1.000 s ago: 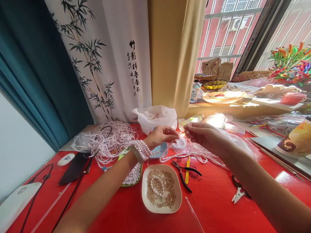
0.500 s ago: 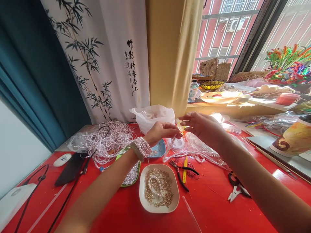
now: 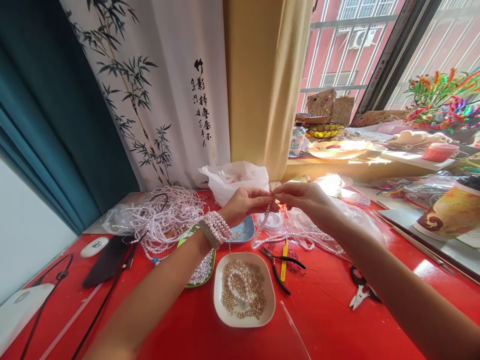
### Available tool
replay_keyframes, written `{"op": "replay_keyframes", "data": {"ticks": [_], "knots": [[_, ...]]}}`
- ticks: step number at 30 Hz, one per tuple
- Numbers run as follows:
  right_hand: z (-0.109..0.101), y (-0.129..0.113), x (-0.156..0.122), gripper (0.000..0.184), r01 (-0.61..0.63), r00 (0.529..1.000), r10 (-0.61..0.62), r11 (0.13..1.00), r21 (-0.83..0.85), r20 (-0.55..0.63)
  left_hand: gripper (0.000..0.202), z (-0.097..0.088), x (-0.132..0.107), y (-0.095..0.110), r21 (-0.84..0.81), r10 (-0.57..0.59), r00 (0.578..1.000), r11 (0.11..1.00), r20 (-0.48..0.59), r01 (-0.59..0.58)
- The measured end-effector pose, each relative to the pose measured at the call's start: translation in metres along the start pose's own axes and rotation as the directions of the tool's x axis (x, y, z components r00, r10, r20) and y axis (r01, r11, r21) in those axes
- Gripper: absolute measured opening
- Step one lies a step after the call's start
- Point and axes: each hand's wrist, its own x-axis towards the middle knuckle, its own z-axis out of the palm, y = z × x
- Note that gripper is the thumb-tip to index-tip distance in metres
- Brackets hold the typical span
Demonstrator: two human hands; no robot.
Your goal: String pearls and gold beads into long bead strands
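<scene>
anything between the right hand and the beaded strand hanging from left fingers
Nothing visible: the right hand is up against the left hand, by the top of the beaded strand; whether it touches the strand is too small to tell.

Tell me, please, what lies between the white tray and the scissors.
The head view shows black-handled pliers, a yellow tool, red strands and part of a clear strip between them.

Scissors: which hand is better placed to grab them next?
Probably the right hand: the scissors lie on that side. The left hand is farther away and appears to pinch a hanging bead strand.
</scene>
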Motion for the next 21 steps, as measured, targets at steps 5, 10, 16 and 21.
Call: {"op": "replay_keyframes", "data": {"ticks": [5,10,16,21], "knots": [[0.001,-0.001,0.003,0.021,0.037,0.996,-0.038,0.999,0.014,0.082,0.015,-0.001,-0.003,0.001,-0.015,-0.024,0.999,1.000,0.038,0.024],[0.005,-0.001,0.007,0.020,0.014,0.986,-0.036,0.991,0.136,0.164,0.015,-0.001,-0.004,0.004,-0.052,-0.026,0.997,0.998,0.074,0.030],[0.012,0.000,0.008,0.021,-0.015,0.999,0.019,0.993,0.117,-0.028,0.019,-0.003,-0.003,0.001,0.027,-0.050,0.994,0.998,-0.094,0.053],[0.016,0.000,0.007,0.017,-0.001,0.994,0.009,0.998,0.069,-0.112,0.018,-0.003,-0.001,-0.003,0.093,-0.034,0.987,0.994,-0.155,0.049]]}}
